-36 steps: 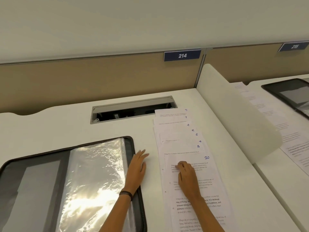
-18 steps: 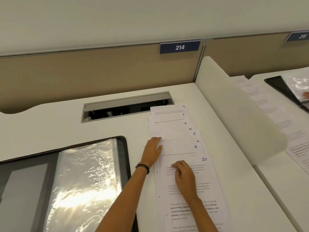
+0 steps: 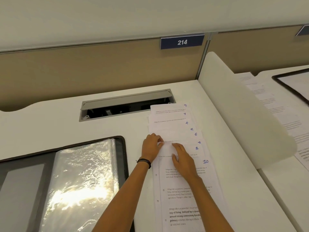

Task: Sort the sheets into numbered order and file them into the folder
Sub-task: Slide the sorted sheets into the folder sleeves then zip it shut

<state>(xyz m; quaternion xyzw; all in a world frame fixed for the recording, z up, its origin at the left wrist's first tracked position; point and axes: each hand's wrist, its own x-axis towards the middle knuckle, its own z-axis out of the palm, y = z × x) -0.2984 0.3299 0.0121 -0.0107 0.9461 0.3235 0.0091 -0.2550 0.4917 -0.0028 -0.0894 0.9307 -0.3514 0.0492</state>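
Working at a white desk surface [image 3: 50,124] in a partitioned office bay. Keeping a black zip-edged folder of glossy clear plastic sleeves [image 3: 123,158] lying open at near left. Spreading white printed sheets [image 3: 184,203] in an overlapping fan just right of it, running away up the surface. Reading on the nearest page "Village life is a peaceful", then in bold "way of living. Defined by a slower" and "around strong community". Pressing the right hand [image 3: 183,162] flat, fingers straight, on the page marked 8. Pinching a page's left edge, it seems, with the curled fingers of the left hand [image 3: 151,146]. Reading blue handwritten corner numbers, near to far: 10, 8, one half hidden, 6, 5, 4, 7, 9. Judging the sorting as under way and the filing as not begun. Probably needing next to lift out the stray pages and reslot them without scattering the fan. Passing a grey recessed cable tray [image 3: 127,104] beyond, then a blue wall plate [image 3: 182,42] reading 214.
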